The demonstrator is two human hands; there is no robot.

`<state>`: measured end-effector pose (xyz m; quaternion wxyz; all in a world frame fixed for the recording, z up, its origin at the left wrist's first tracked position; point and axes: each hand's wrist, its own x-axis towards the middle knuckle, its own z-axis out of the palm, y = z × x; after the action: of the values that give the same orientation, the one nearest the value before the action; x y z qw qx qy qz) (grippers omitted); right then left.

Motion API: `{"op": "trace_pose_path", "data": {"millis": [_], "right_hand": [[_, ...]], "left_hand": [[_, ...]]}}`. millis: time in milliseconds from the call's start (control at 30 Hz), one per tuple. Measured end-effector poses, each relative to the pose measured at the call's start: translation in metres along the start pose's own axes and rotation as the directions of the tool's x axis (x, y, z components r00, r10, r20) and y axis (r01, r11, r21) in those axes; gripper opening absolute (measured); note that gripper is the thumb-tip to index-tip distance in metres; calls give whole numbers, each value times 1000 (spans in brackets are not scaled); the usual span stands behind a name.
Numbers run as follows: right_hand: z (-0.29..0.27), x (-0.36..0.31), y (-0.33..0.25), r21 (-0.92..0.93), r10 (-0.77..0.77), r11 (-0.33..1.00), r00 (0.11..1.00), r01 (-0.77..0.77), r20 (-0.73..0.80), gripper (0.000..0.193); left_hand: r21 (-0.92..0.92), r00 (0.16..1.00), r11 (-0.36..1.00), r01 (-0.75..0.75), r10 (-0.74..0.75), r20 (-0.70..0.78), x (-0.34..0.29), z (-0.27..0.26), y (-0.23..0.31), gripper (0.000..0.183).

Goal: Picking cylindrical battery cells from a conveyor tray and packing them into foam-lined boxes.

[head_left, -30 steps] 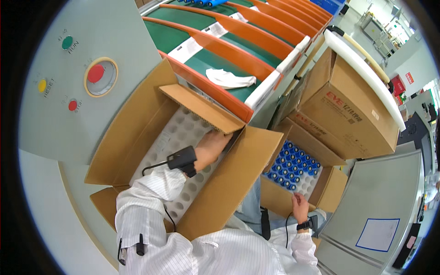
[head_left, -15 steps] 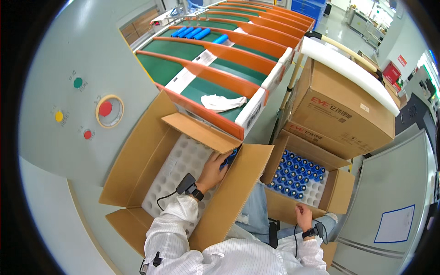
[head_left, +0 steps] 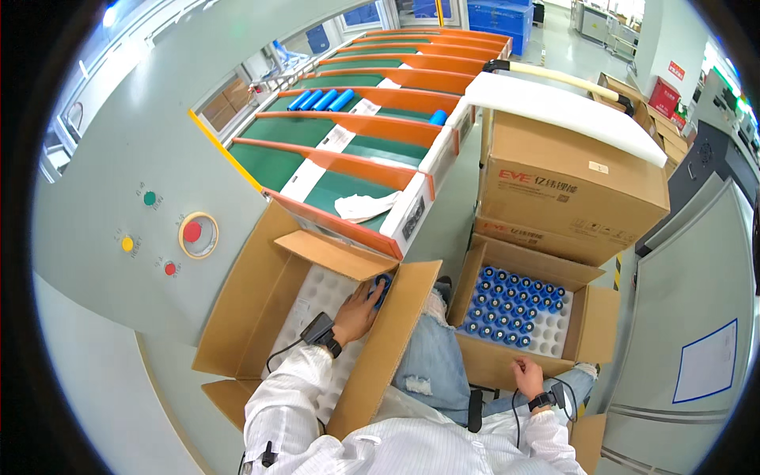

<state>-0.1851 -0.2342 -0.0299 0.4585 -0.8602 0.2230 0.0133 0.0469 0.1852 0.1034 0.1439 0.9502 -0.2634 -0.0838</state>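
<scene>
— Where's the blue cell [head_left: 383, 283]?
— In the left hand [head_left: 360, 310], grip clamped round it, just over the white tray [head_left: 328, 294] inside the open carton [head_left: 253, 305].
— And the right hand [head_left: 528, 374]?
— Fingers loosely apart, resting on the near wall of the box of blue cells [head_left: 514, 310].

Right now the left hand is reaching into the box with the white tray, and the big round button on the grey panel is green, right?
Not quite. In the head view the left hand does reach into the box with the white tray, but the big round button is red.
</scene>
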Motion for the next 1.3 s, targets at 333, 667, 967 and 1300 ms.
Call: {"op": "trace_pose_path", "data": {"millis": [333, 667, 967, 1300], "right_hand": [[-13, 5, 28, -26, -9, 1000, 999, 8, -43, 29], [-13, 8, 49, -78, 59, 995, 998, -60, -24, 28], [1, 30, 61, -104, 110, 989, 992, -103, 55, 25], [-16, 28, 53, -81, 245, 965, 968, -248, -49, 23]], "left_hand": [[-600, 987, 790, 127, -43, 153, 14, -229, 127, 20], [-59, 972, 992, -112, 97, -215, 331, -245, 55, 27], [389, 942, 905, -171, 266, -204, 557, -183, -147, 36], [-198, 970, 978, 67, -110, -218, 590, -113, -53, 35]]}}
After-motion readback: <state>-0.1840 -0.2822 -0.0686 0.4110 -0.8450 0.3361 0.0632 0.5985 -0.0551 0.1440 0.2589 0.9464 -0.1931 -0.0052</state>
